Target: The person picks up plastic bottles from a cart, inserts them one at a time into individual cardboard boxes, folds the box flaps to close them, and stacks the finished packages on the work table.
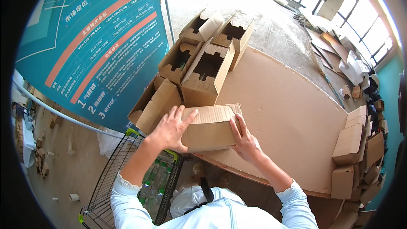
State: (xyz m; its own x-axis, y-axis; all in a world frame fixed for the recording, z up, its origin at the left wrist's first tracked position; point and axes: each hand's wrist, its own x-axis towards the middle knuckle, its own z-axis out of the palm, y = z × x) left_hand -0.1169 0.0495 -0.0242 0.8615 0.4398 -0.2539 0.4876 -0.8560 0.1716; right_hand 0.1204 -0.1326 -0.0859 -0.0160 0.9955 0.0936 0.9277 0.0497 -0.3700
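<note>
While both hands brace it, carton location: brown cardboard carton [207,136] at the near edge of the board-topped table [271,114], just in front of the open-topped cartons [199,95]; can't tell how much of it bears on the table.
Left hand [171,129]: thumb and fingers spread wide over the carton's left end.
Right hand [246,142]: fingers curled on the right end, so the carton is held between both hands.
Carton weight: probably light if unfilled; contents hidden, so load can't be confirmed.
Carton stiffness: walls likely firm, flaps and creases likely to bend; pressing mid-panel could dent it.
Carton surface: dry matte board, should grip well, low slip risk.
Best hold: both end walls, palms low, clear of loose top edges.
Carton markings: none legible on the faces shown.
Open-carton markings: small print at most, too fine to read.
Banner [101,51]: teal, orange bands, white non-Latin text plus a table of letters and figures; large numbered points lower down.
Bottles [159,178]: clear, green caps, in the wire trolley [133,132]; no label readable.
</note>
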